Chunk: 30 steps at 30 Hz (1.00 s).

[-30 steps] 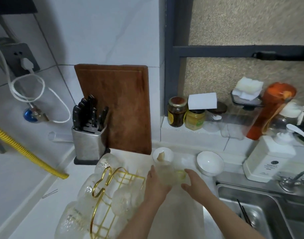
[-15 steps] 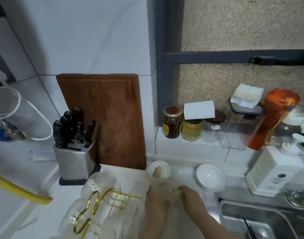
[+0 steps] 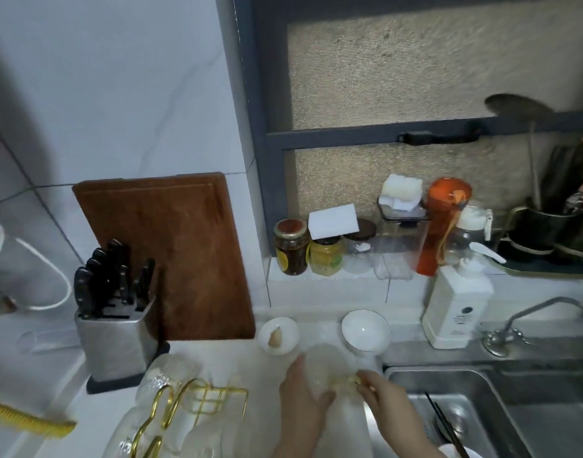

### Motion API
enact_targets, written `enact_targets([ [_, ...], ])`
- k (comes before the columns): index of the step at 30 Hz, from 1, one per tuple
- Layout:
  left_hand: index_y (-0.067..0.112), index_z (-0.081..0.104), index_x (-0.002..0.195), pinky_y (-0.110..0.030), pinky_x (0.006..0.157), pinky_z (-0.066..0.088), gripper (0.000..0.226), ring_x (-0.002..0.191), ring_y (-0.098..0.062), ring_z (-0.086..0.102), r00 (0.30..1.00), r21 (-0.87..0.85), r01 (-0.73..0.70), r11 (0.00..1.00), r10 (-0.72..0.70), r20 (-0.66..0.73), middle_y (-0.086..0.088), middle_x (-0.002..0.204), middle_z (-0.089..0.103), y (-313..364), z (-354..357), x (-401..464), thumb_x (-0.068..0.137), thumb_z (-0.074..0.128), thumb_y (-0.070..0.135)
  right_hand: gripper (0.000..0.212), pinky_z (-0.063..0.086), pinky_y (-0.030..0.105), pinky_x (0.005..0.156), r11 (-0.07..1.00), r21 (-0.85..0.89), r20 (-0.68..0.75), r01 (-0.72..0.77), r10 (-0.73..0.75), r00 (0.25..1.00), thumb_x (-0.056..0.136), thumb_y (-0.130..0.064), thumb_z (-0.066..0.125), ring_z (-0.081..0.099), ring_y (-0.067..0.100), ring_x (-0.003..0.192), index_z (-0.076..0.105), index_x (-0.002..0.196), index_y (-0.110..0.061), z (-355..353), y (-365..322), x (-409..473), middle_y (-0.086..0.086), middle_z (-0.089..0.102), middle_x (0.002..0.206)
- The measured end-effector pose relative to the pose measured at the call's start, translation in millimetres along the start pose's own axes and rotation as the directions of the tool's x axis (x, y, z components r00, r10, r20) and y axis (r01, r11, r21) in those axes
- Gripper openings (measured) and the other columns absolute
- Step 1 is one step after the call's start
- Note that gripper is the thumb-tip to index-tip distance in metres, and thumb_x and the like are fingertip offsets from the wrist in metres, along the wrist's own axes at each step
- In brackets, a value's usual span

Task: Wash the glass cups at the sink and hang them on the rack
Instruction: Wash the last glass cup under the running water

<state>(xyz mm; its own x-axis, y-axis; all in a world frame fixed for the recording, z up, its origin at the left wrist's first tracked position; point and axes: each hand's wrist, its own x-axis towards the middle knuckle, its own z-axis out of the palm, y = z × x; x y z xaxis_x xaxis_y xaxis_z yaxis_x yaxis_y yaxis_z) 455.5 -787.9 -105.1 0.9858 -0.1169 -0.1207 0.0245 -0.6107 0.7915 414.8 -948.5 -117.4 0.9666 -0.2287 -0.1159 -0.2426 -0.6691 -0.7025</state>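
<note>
Both hands meet on 1 glass cup (image 3: 329, 365) over the counter, at the sink's (image 3: 481, 408) left edge. Left hand (image 3: 303, 395) wraps the cup's left side, fingers curled round the glass. Right hand (image 3: 379, 391) pinches at the cup's right side, where something small and yellowish shows at the fingertips; too blurred to name.

Left of the left hand: gold wire rack (image 3: 187, 404) with several clear cups (image 3: 171, 371) on it, the count unclear in the blur. Further left, a knife block (image 3: 115, 338) with dark handles, and a wooden cutting board (image 3: 171, 256) leaning on the wall behind it.

Just beyond the hands: 2 white bowls, the small bowl (image 3: 278, 335) holding a pale piece, the bigger bowl (image 3: 366, 330) to its right.

Right of the right hand: black chopsticks (image 3: 443, 421) lying in the sink. Beyond them a white pump bottle (image 3: 455, 309) and the tap (image 3: 534, 312).
</note>
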Motion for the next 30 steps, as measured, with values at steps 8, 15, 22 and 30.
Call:
enact_targets([
  [8, 0.043, 0.04, 0.133, -0.015, 0.096, 0.029, 0.095, 0.125, -0.011, 0.045, 0.971, -0.121, -0.172, 0.978, 0.189, 0.148, 0.02, 0.121, 0.043, 63.8, 30.4, -56.7, 0.041, 0.059, 0.056, 0.054, 0.042, 0.0, 0.071, 0.967, 0.236, -0.156, -0.093, 0.132, 0.979, 0.086, -0.008, 0.066, 0.064, -0.008, 0.077, 0.064, 0.078, -0.062, -59.6, 42.3, -68.0, -0.049, 0.056, 0.068],
  [15, 0.035, 0.047, 0.119, -0.017, 0.096, 0.035, 0.069, 0.115, -0.008, 0.046, 0.912, -0.188, -0.291, 0.938, 0.331, 0.242, 0.02, 0.113, 0.049, 112.7, 87.0, -96.9, 0.056, 0.075, 0.035, 0.03, 0.045, 0.001, 0.064, 0.934, 0.332, -0.288, -0.135, 0.237, 0.928, 0.083, -0.006, 0.07, 0.059, -0.019, 0.064, 0.068, 0.083, -0.036, -126.1, 87.6, -131.8, -0.022, 0.069, 0.065],
  [22, 0.039, 0.055, 0.12, -0.029, 0.099, 0.045, 0.066, 0.115, -0.01, 0.053, 0.902, -0.191, -0.294, 0.936, 0.338, 0.268, 0.009, 0.118, 0.058, 159.7, 163.5, -138.8, 0.06, 0.081, 0.031, 0.034, 0.049, 0.005, 0.073, 0.941, 0.308, -0.323, -0.139, 0.24, 0.916, 0.084, -0.013, 0.07, 0.063, -0.014, 0.073, 0.059, 0.079, -0.045, -193.9, 150.7, -179.3, -0.022, 0.067, 0.079],
  [30, 0.039, 0.046, 0.123, -0.036, 0.101, 0.047, 0.074, 0.118, -0.008, 0.053, 0.899, -0.235, -0.178, 0.956, 0.255, 0.357, 0.011, 0.128, 0.054, 213.0, 237.7, -189.9, 0.059, 0.082, 0.046, 0.016, 0.054, 0.038, 0.09, 0.923, 0.352, -0.268, -0.154, 0.257, 0.929, 0.086, -0.012, 0.067, 0.067, 0.016, 0.093, 0.07, 0.102, -0.017, -265.6, 226.6, -218.5, 0.0, 0.072, 0.097],
])
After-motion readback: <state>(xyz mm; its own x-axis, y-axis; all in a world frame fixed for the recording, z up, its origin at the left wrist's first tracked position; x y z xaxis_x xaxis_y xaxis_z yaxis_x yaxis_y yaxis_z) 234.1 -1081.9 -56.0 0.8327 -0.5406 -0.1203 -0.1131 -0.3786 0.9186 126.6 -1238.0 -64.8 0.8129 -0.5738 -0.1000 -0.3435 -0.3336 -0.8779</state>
